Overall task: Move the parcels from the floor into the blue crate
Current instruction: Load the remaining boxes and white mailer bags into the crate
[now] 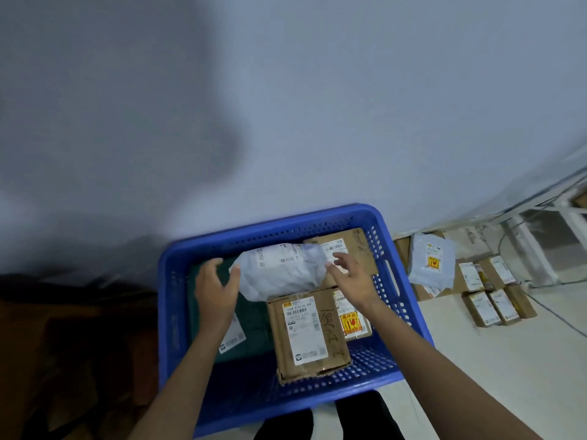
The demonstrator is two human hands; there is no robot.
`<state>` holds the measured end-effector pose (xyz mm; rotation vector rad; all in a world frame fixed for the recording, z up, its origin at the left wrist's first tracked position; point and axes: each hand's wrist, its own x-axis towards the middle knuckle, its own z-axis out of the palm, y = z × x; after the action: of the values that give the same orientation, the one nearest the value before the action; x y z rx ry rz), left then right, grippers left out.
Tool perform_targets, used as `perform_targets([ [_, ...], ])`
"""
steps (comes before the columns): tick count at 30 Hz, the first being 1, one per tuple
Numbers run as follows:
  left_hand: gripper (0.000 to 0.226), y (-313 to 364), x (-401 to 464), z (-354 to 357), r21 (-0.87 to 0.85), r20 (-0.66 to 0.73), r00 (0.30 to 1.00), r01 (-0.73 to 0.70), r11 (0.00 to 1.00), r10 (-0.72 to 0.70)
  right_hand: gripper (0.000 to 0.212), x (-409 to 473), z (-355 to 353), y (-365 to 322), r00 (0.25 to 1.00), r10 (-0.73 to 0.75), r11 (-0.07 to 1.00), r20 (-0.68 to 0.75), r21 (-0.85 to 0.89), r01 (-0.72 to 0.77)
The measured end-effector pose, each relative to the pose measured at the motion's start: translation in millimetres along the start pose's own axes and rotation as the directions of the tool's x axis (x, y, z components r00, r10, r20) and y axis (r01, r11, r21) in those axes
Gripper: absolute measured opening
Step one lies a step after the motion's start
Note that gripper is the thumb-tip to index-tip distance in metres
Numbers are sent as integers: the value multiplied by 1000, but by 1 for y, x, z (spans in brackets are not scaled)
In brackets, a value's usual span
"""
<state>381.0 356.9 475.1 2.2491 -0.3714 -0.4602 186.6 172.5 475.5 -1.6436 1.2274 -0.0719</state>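
Observation:
The blue crate (178, 312) stands on the floor in front of me, against the wall. Inside lie a white plastic mailer (279, 271), a cardboard box with a white label (309, 335), another box at the back right (352, 249), a box with a red-and-yellow sticker (351, 322) and a dark green bag (251, 325). My left hand (216, 290) hovers at the mailer's left end, thumb near it, fingers relaxed. My right hand (349, 274) is spread at the mailer's right end and holds nothing.
More parcels lie on the floor to the right: a white mailer (430, 262) on a flat box, and several small cardboard boxes (495, 296). A white frame (536, 236) and cables run along the right wall. Dark objects (63, 344) sit at the left.

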Motion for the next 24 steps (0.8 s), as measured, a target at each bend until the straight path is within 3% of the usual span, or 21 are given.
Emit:
perform_targets([
  [7, 58, 104, -26, -20, 223, 184, 953, -280, 934, 242, 70, -63, -46, -52, 987, -159, 983, 17, -90, 160],
  [12, 64, 174, -61, -27, 207, 292, 893, -409, 889, 344, 75, -108, -113, -64, 974, -221, 968, -58, -133, 211],
  [19, 61, 277, -159, 1, 268, 419, 802, -557, 786, 426, 71, -178, -235, -35, 953, -280, 938, -120, -246, 244],
  [24, 60, 343, -260, 64, 209, 517, 747, -583, 785, 417, 72, -237, -335, 26, 962, -239, 939, -132, -284, 194],
])
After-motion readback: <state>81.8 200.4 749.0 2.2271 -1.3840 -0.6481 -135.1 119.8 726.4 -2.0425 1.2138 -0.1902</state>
